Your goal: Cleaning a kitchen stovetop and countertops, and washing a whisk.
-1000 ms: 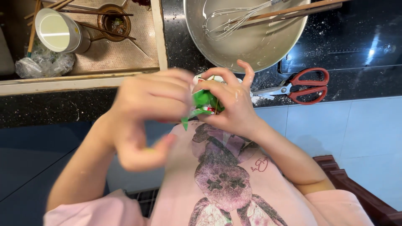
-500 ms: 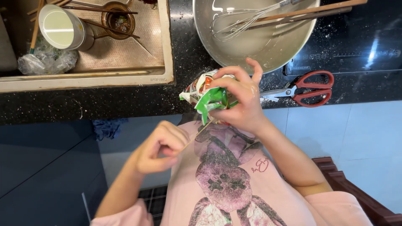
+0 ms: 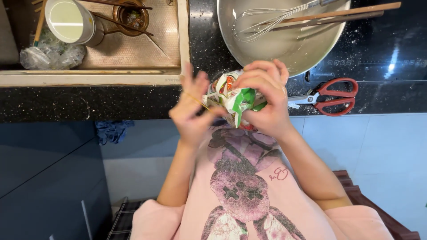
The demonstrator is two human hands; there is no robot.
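Crinkly plastic fills my right hand [image 3: 266, 98]. It is a small packet [image 3: 235, 95], green, white and a bit red, bunched up tight in the middle of the frame, just in front of my pink shirt [image 3: 242, 186]. My right fingers are squeezed shut around it. My left hand [image 3: 192, 111] touches the packet's left side with its fingers spread apart, and a thin yellow rubber band [image 3: 198, 100] runs across them. I judge the packet is scrunched closed, but the band is not around it yet.

Above my hands, at the top middle, sits a big shiny metal bowl [image 3: 284, 46] with a wire whisk [image 3: 262, 22] and wooden chopsticks [image 3: 338, 14] inside. Red scissors [image 3: 329, 95] lie on the speckled black counter [image 3: 89, 102] at the right. At the upper left, a brown sink [image 3: 133, 44] holds a white cup [image 3: 71, 22].
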